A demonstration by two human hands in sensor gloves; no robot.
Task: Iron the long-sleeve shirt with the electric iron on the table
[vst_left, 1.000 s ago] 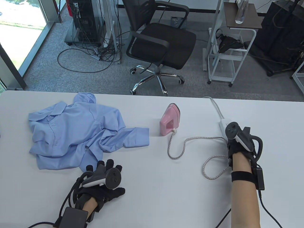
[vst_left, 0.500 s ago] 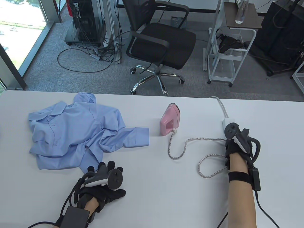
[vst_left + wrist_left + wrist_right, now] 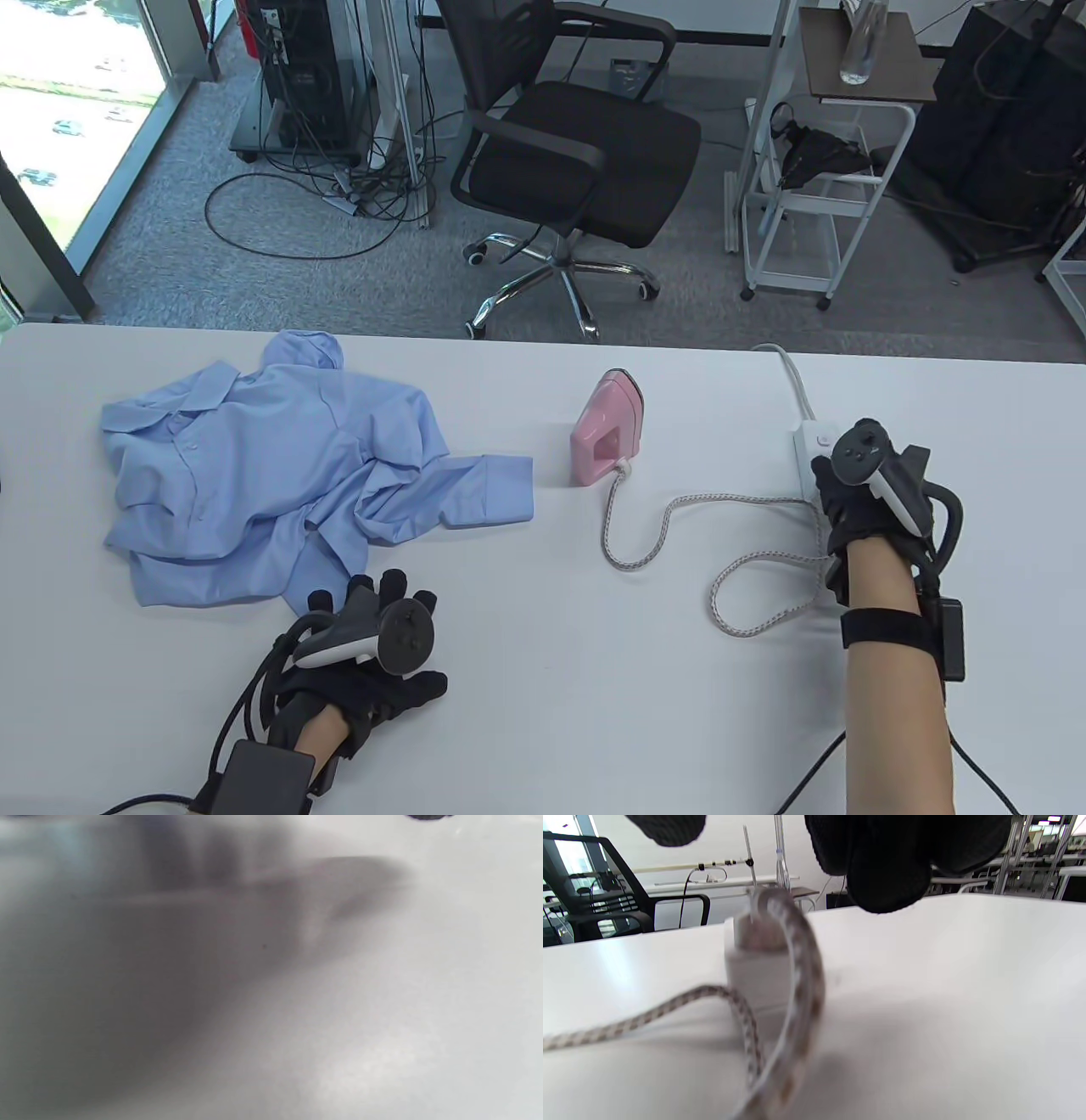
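Observation:
A crumpled light-blue long-sleeve shirt (image 3: 271, 475) lies on the left of the white table (image 3: 543, 696), one cuffed sleeve pointing right. A pink iron (image 3: 607, 427) stands on its heel mid-table. Its braided cord (image 3: 670, 518) loops right to a plug seated in a white power strip (image 3: 808, 450). My right hand (image 3: 836, 497) hovers at the strip's near end. In the right wrist view its fingers (image 3: 882, 870) hang beside the plug (image 3: 757, 942), holding nothing. My left hand (image 3: 373, 624) lies flat with spread fingers by the shirt's hem. The left wrist view is a blur.
The strip's white cable (image 3: 785, 369) runs off the far table edge. Beyond the table stand a black office chair (image 3: 568, 153), a white trolley (image 3: 823, 170) and a tangle of floor cables (image 3: 339, 178). Bare tabletop lies between my hands.
My right hand has shifted slightly right over the strip's end. The strip and cord loop have moved a little. The left hand, shirt and iron have stayed put.

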